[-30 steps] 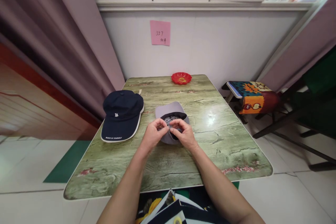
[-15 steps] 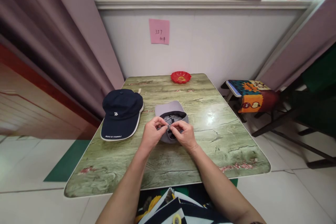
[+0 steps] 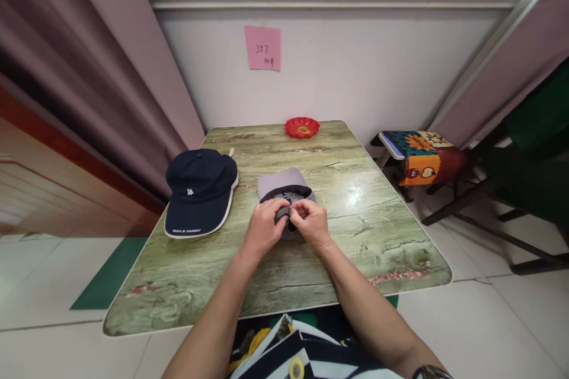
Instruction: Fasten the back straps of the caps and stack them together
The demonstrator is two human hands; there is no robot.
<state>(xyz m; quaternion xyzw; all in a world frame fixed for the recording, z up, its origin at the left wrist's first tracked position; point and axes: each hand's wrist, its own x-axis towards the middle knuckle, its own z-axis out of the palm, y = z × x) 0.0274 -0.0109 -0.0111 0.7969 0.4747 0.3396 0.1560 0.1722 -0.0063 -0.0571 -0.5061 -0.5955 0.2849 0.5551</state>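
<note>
A grey-lilac cap [image 3: 284, 178] lies upside down on the table, its brim pointing away from me and its dark inner band showing. Both hands meet over its near edge, at the back strap [image 3: 283, 212]. Thumb and fingers of my left hand [image 3: 263, 224] pinch the strap from the left. My right hand [image 3: 313, 222] pinches the strap's end from the right, its fingertips close to the left ones. The fingers hide part of the strap and any buckle. To the left rests a navy cap [image 3: 201, 189] with white brim edging and small white lettering.
The green wood-patterned table [image 3: 355, 249] reaches to the white wall. A red scalloped dish [image 3: 302, 127] stands near its far edge. On the wall is a pink note [image 3: 263, 48]. A cloth-covered stool [image 3: 420, 157] and a dark chair [image 3: 489, 201] are at the right.
My left hand has closed further over the strap, and more of the dark strap shows between my hands. The view has shifted slightly. The navy cap stays put.
</note>
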